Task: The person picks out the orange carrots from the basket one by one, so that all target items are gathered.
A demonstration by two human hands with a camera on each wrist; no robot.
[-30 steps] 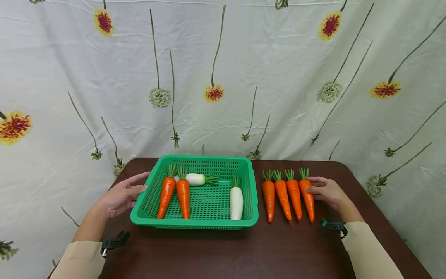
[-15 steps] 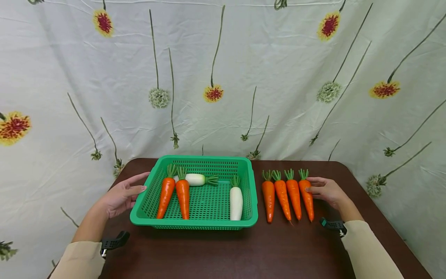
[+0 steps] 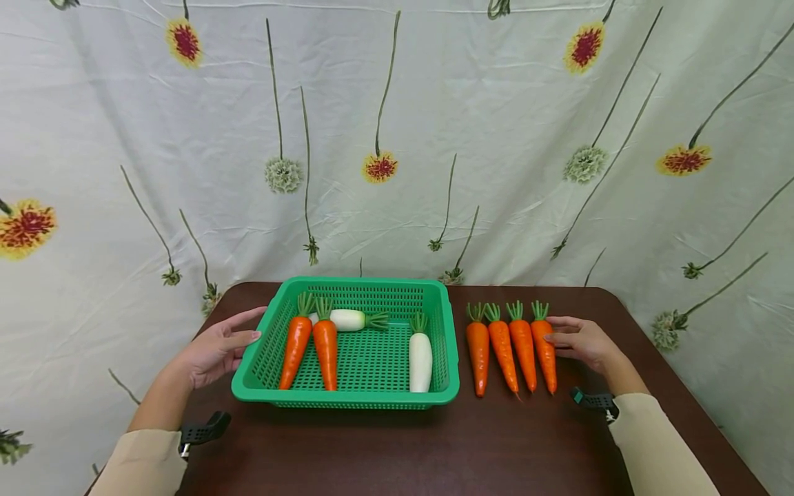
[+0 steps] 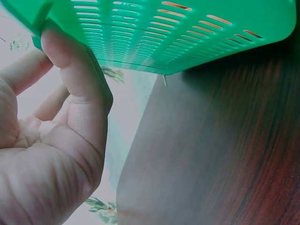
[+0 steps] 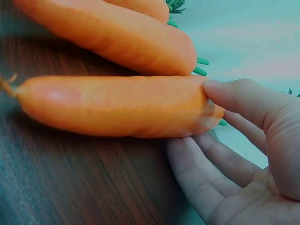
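Note:
A green plastic basket (image 3: 347,397) stands on the dark brown table. My left hand (image 3: 214,353) holds its left rim, thumb over the top and other fingers at the outer side; the left wrist view shows a fingertip under the rim. To the right of the basket, several orange carrots lie side by side, green stems pointing away. My right hand (image 3: 583,342) pinches the rightmost carrot (image 3: 545,355) near its stem end, thumb on top and fingers along its right side. In the right wrist view this carrot (image 5: 117,105) lies flat along the wood, close to its neighbour (image 5: 140,44).
Inside the basket, two carrots (image 3: 296,351) lie at the left, a white radish (image 3: 349,319) lies crosswise behind them, and another white radish (image 3: 420,362) lies at the right. Behind the brown table (image 3: 397,455) hangs a flower-print white cloth (image 3: 509,138).
The rightmost carrot has shifted slightly left towards its neighbour, its pointed end swinging in, while my right hand stays on it. My left hand and the basket have not moved.

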